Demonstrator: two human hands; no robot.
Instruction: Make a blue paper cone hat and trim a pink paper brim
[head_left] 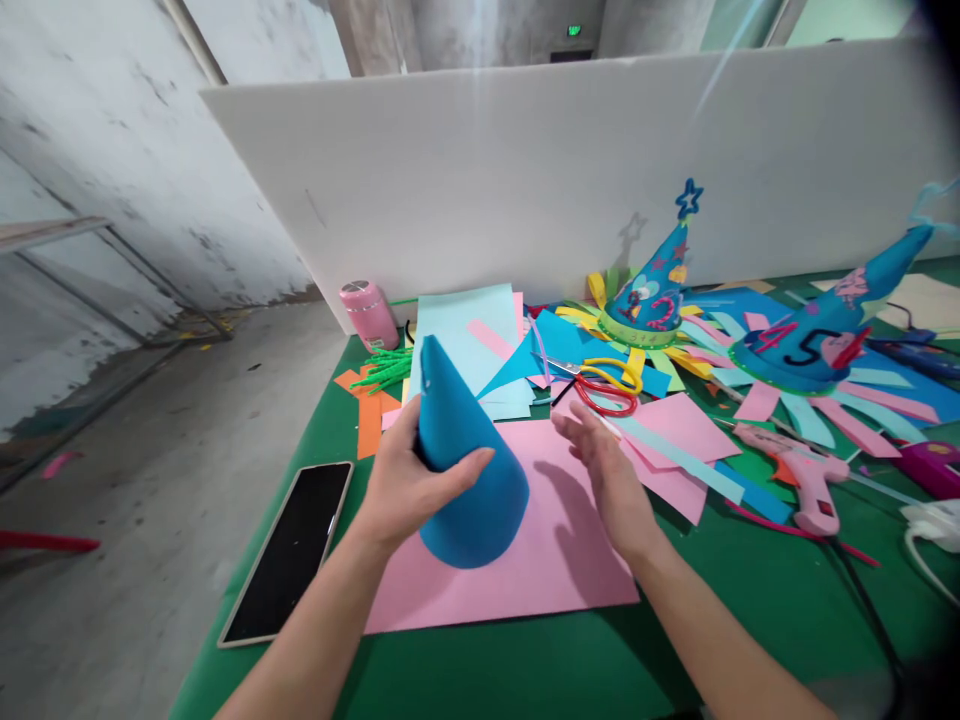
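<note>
My left hand is wrapped round the left side of a plain blue paper cone, thumb across its front. The cone stands point up, tilted a little to the left, over a pink paper sheet; I cannot tell whether its rim touches the sheet. To the right of the cone, my right hand hovers with its fingers stretched out, holding nothing, and casts a shadow on the pink sheet. Just beyond that hand lie scissors with red and yellow handles.
A phone lies at the table's left edge. Behind are a pink bottle, green pipe cleaners and pale blue paper. Two decorated party hats and a pink glue gun with a cord are on the right. A white board stands behind.
</note>
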